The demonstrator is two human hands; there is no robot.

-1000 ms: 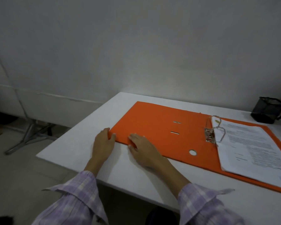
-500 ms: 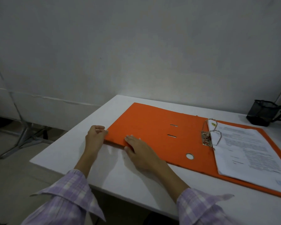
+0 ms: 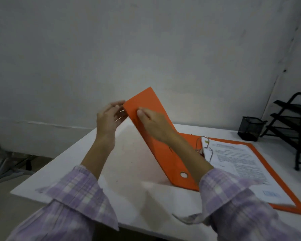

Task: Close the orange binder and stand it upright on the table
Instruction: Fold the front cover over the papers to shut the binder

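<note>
The orange binder (image 3: 165,157) lies on the white table (image 3: 128,180) with its left cover raised steeply off the tabletop. My right hand (image 3: 155,124) grips that cover near its upper edge, thumb on the inner face. My left hand (image 3: 108,117) is at the cover's outer top corner, fingers curled around its edge. The right half of the binder stays flat and carries a stack of printed paper (image 3: 240,164) on the metal rings (image 3: 204,148).
A black mesh pen cup (image 3: 250,128) stands at the back right of the table. Beside it a black wire tray rack (image 3: 296,127) fills the right edge. A grey wall rises close behind the table. Metal legs show on the floor at left.
The left cover was flat on the table with both hands at its edge. Both hands have lifted it, swinging it up and rightward towards the papers.
</note>
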